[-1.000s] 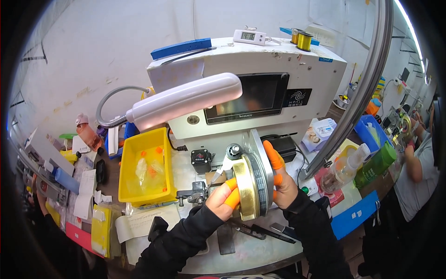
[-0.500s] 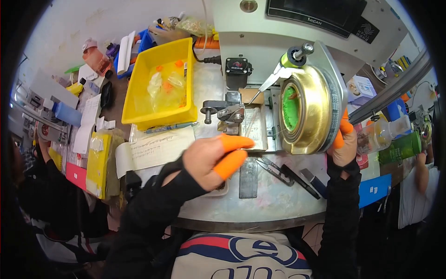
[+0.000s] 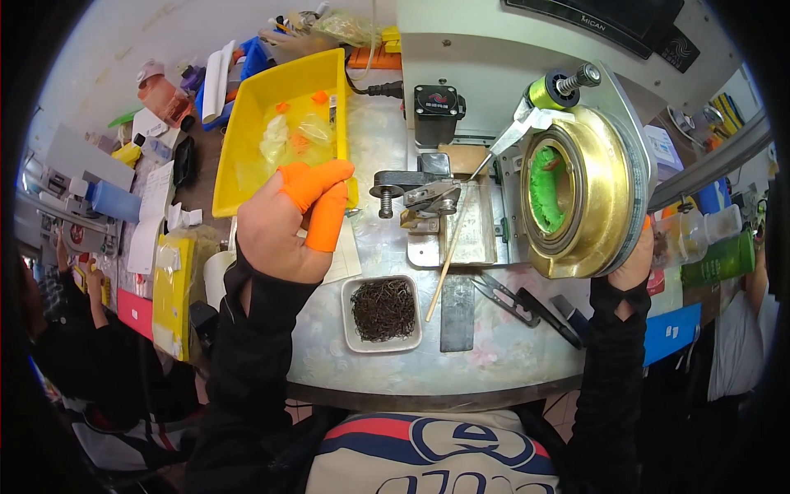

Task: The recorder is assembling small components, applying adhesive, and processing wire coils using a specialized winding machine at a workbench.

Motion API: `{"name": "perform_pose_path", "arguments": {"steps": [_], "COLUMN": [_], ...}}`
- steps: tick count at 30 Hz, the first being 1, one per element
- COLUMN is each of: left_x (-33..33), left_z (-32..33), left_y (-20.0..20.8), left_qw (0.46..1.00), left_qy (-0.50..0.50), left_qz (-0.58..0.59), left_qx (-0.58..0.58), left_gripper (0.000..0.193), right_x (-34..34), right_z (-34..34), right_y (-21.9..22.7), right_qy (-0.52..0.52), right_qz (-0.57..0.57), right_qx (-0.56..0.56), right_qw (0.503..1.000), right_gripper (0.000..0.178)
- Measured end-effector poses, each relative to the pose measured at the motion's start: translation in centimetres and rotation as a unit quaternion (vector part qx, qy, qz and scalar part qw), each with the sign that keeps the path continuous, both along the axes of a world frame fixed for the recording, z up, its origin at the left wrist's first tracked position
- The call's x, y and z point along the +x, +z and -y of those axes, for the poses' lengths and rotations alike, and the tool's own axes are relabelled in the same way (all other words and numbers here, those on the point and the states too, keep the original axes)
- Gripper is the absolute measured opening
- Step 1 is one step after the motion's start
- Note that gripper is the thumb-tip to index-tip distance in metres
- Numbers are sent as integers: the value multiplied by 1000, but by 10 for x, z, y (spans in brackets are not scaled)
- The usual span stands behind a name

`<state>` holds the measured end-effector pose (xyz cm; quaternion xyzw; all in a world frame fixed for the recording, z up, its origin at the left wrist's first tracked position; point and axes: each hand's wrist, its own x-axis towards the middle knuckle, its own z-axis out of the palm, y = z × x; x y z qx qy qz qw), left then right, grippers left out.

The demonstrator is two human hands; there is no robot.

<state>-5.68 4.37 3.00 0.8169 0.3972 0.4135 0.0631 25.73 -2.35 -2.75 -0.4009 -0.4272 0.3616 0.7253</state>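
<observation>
My left hand hovers in front of the yellow bin, orange covers on its thumb and forefinger. Those fingers are pinched together; anything between them is too small or hidden. My right hand is at the back edge of a large brass-coloured wheel with green bristles inside its ring. Its fingers are hidden behind the wheel. Left of the wheel stands a small metal clamp beside a shallow metal tray. A thin wooden stick leans across the tray's edge.
A white dish of thin, dark, curled pieces sits near the front. Tweezers, a black-handled tool and a dark flat bar lie right of it. The yellow bin holds plastic bags. Other people work at both sides.
My left hand has moved left and up, away from the tray, and its fingers have come together. The dish and the stick's near end are now uncovered. The view has shifted slightly.
</observation>
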Motion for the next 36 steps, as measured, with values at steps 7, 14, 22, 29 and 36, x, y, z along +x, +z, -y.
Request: {"name": "perform_pose_path", "arguments": {"steps": [7,14,22,29,36], "left_x": [9,3,-18,15,49], "left_z": [-8,1,-22,-53,-79], "left_y": [-29,-37,29,47,48], "left_qw": [999,992,1000,995,935], "left_qy": [-20,-38,12,-101,-283], "left_qz": [-41,-116,10,-3,-175], "left_qx": [-3,-23,14,3,-119], "left_gripper": [17,25,34,33,37], "right_x": [5,-66,-141,-146,-145], "right_z": [7,62,24,-40,-32], "right_y": [-3,1,17,13,-1], "right_qy": [-23,-205,85,199,89], "right_qz": [61,249,218,-237,-211], "right_qx": [-90,66,-71,-43,-34], "right_qw": [994,944,970,950,973], "right_gripper": [31,19,62,41,16]}}
